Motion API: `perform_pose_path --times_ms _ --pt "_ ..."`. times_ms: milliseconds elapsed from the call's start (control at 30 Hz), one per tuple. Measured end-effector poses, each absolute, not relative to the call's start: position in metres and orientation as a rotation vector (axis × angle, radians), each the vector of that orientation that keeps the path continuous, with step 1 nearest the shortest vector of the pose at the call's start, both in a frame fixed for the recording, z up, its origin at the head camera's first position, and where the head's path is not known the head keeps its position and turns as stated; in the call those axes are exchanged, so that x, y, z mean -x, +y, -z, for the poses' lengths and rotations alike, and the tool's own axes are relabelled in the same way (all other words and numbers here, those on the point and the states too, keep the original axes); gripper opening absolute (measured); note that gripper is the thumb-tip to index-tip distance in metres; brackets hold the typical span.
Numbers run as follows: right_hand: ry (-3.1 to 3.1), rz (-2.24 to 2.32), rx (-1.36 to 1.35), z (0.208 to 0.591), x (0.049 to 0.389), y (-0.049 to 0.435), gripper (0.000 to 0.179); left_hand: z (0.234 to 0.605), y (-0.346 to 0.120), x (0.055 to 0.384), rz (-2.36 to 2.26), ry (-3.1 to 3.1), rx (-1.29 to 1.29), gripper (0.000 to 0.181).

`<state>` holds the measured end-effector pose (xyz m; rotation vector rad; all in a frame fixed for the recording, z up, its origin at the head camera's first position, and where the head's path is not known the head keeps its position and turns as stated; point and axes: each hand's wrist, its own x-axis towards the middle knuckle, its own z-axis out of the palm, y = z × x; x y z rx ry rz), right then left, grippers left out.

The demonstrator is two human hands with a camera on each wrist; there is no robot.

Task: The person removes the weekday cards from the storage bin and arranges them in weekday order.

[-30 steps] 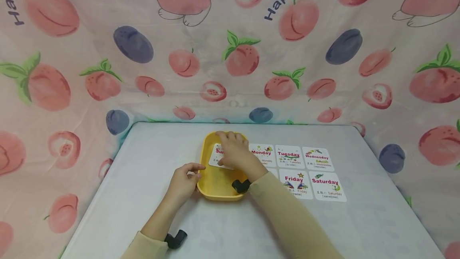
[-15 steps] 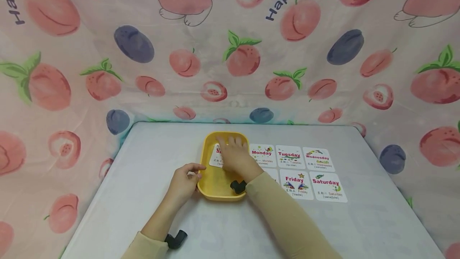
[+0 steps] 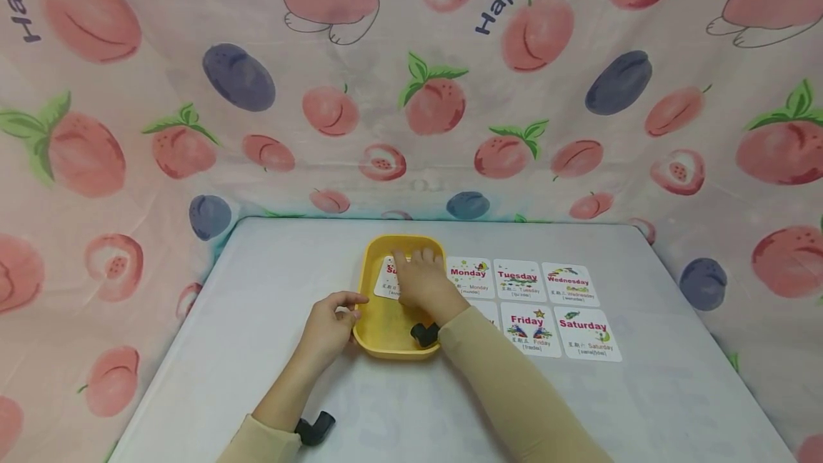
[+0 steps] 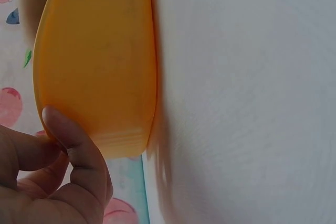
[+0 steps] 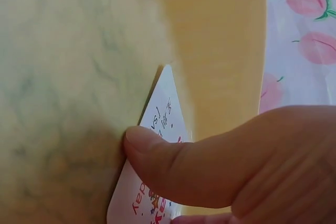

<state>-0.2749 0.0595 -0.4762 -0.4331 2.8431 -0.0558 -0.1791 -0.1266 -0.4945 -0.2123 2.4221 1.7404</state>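
Note:
A yellow tray (image 3: 388, 338) stands on the table, with a white Sunday card (image 3: 388, 286) lying inside toward its far end. My left hand (image 3: 326, 327) pinches the tray's left rim between thumb and fingers; in the left wrist view the tray's outer wall (image 4: 100, 61) shows beside those fingers. Over the card's right half is my right hand (image 3: 426, 286), reaching into the tray. Its thumb (image 5: 173, 158) lies across the card (image 5: 168, 114) in the right wrist view, tip at the card's edge. The other fingers are curled and mostly hidden behind the thumb.
Right of the tray lie white weekday cards in two rows: Monday (image 3: 469, 288), Tuesday (image 3: 518, 290) and Wednesday (image 3: 569, 293) behind, Friday (image 3: 530, 340) and Saturday (image 3: 590, 345) in front. Another front card is partly hidden by the right sleeve (image 3: 508, 381). A fruit-print cloth (image 3: 373, 77) hangs behind.
My right hand has lowered onto the Sunday card and its fingers have curled in. The left hand and the tray have stayed where they were.

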Motion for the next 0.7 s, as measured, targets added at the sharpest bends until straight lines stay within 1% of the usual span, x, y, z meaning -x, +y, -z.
perform_pose_path --times_ms 700 --pt "2.837 0.132 0.434 0.4799 0.279 0.0609 0.113 0.494 -0.1256 0.1771 -1.741 2.436 0.206 0.027"
